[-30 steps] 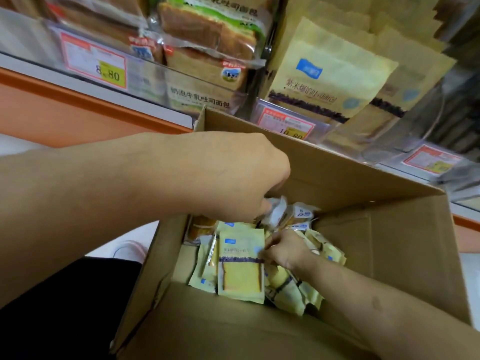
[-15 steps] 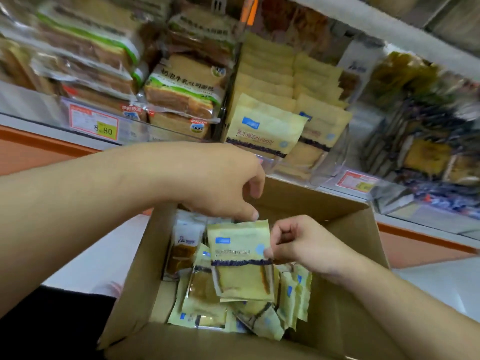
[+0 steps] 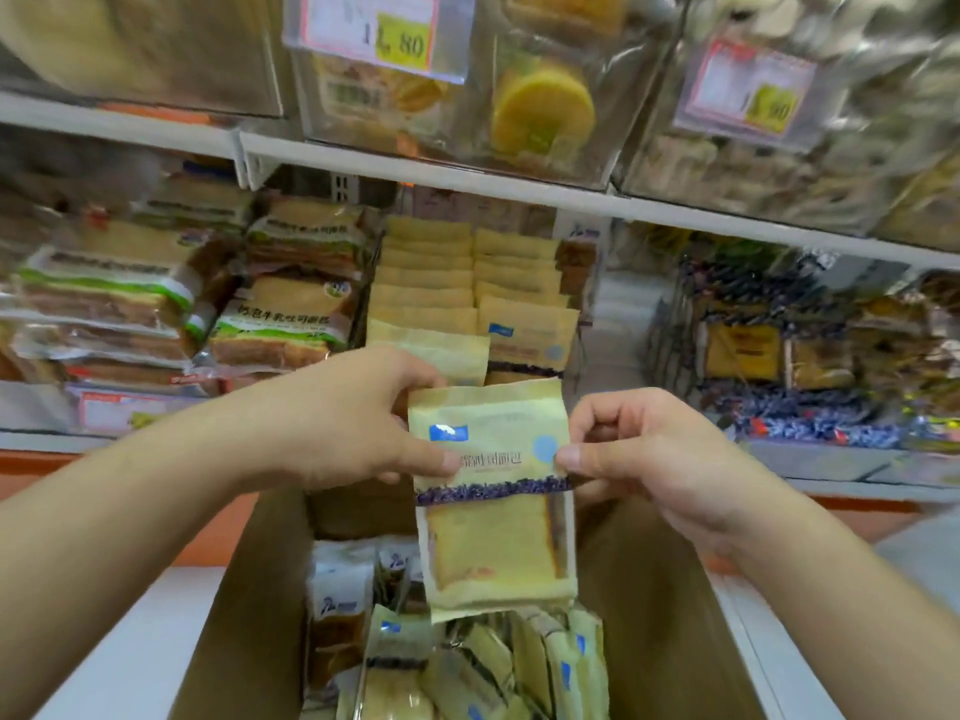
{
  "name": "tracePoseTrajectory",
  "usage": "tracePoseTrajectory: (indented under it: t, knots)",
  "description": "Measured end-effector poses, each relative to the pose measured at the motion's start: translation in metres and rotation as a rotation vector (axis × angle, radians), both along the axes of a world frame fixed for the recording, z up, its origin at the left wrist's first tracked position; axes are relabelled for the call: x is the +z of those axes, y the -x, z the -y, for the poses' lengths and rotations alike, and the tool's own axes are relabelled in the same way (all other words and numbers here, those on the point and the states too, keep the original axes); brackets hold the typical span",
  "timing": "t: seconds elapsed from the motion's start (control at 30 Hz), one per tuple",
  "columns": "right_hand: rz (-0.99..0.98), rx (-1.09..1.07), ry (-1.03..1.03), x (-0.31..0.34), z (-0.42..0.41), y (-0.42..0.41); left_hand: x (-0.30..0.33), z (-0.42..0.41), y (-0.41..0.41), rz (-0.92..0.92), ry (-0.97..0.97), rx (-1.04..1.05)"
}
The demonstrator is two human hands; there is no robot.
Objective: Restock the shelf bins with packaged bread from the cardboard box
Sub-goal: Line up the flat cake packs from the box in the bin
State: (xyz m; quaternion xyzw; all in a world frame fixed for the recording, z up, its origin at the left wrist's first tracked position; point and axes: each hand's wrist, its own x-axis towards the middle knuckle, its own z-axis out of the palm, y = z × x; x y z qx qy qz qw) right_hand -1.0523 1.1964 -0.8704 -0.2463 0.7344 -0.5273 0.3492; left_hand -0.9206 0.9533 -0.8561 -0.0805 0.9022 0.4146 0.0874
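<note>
Head view: one yellow bread packet (image 3: 493, 491) is held upright between both hands above the open cardboard box (image 3: 670, 615). Its left edge is pinched by the left hand (image 3: 358, 418), thumb on the front and fingers curled behind; its right edge is pinched by the right hand (image 3: 644, 454) in the same way. A blue label, a dark purple band and a clear window showing a cake slice are seen on the packet. Below it, more packets (image 3: 467, 667) are stacked on edge inside the box. Just beyond the hands, a shelf bin (image 3: 467, 283) is filled with rows of matching yellow packets. To its left, sliced toast loaves (image 3: 280, 314) are stacked. Price tags (image 3: 374, 28) are fixed to the clear bins on the upper shelf.
</note>
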Motion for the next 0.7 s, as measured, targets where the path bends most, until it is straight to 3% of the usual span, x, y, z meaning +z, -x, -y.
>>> tracePoseTrajectory:
  t: [0.23,0.4,0.7]
  knots:
    - [-0.343,-0.160,-0.030,0.028,-0.006,0.026,0.028,-0.026,0.039,-0.367,0.180,0.155]
    - [-0.724,-0.111,-0.199,0.035,-0.003,0.051,0.039,-0.039,0.067,-0.565,0.291,0.164]
    - [-0.835,-0.205,-0.079,0.020,0.014,0.080,0.022,-0.025,0.092,-0.659,0.215,0.218]
